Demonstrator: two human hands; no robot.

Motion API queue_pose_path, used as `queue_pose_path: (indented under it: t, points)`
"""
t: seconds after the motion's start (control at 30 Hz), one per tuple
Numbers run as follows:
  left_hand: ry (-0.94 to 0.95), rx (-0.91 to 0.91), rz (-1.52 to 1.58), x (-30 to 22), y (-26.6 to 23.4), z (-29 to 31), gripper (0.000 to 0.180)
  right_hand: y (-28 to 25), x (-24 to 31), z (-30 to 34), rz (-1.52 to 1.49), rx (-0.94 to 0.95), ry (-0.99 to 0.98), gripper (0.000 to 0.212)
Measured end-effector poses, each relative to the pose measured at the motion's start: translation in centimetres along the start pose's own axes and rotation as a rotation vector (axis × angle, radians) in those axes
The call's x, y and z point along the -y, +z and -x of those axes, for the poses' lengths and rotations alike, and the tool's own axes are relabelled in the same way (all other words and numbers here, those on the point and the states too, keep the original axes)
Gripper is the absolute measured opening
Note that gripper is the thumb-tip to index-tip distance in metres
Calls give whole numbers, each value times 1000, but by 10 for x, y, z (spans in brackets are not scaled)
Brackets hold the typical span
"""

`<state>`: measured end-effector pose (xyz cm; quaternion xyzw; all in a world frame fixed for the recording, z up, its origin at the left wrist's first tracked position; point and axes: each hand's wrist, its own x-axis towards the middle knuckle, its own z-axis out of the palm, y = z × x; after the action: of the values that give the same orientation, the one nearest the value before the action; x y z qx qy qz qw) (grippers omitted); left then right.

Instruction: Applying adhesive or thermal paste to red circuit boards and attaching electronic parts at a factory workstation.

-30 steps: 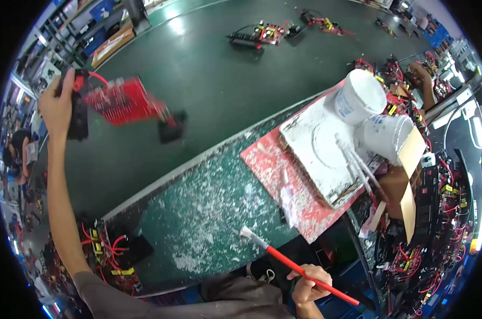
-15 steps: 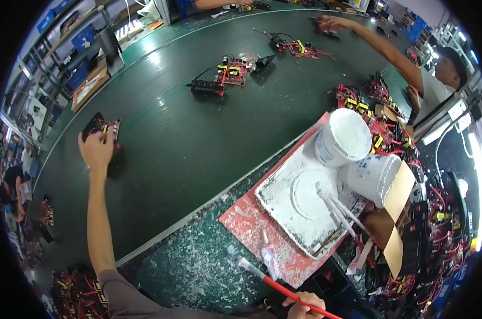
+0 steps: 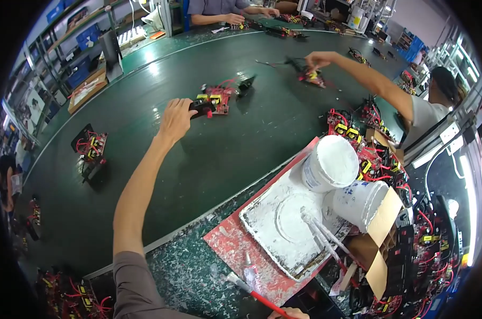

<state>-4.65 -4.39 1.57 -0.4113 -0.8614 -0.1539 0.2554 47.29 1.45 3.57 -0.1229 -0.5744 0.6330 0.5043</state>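
Observation:
Out over the dark green work surface, my left hand (image 3: 175, 119) has its fingers closed around the black block at the near end of a red circuit board assembly (image 3: 219, 101). That assembly carries yellow parts and red wires, with a black plate on its far side. To the left lies a second circuit board (image 3: 96, 144), apart from my hand. At the lower edge, my right hand (image 3: 290, 313), partly cut off, grips a paintbrush (image 3: 257, 296) with a red handle. Its pale bristles point up and left, over the white-spattered green table edge.
A white-coated tray (image 3: 273, 264) holding two brushes lies on a red board (image 3: 219, 239), beside two white buckets (image 3: 334, 162). A small tube (image 3: 250, 272) lies near. Boards and an opened carton (image 3: 384, 218) crowd the right. A co-worker's hand (image 3: 318, 59) touches another board.
My left hand has left the board at the left and moved right onto the middle one. The brush stays in my right hand, lower in view. The co-worker's hand has come nearer, onto a board.

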Motion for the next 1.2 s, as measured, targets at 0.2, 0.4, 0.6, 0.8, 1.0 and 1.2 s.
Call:
queue_pose_path:
  t: [0.2, 0.4, 0.6, 0.8, 1.0, 1.2]
  points:
    - [80, -25, 35, -55, -127, 71, 19, -21, 26, 40, -82, -19, 151, 32]
    - [106, 63, 33, -103, -245, 177, 22, -39, 33, 71, -24, 53, 124, 34]
    - [-89, 167, 217, -140, -299, 291, 24, -52, 39, 88, -27, 153, 37, 26]
    - [-711, 142, 475, -124, -312, 344, 35, -42, 48, 102, -23, 208, 34, 25]
    - [-611, -3, 418, -105, -265, 340, 23, -32, 58, 110, -43, 217, 56, 32]
    - [-205, -315, 204, -172, -257, 379, 31, -32, 61, 118, -19, 192, 78, 31]
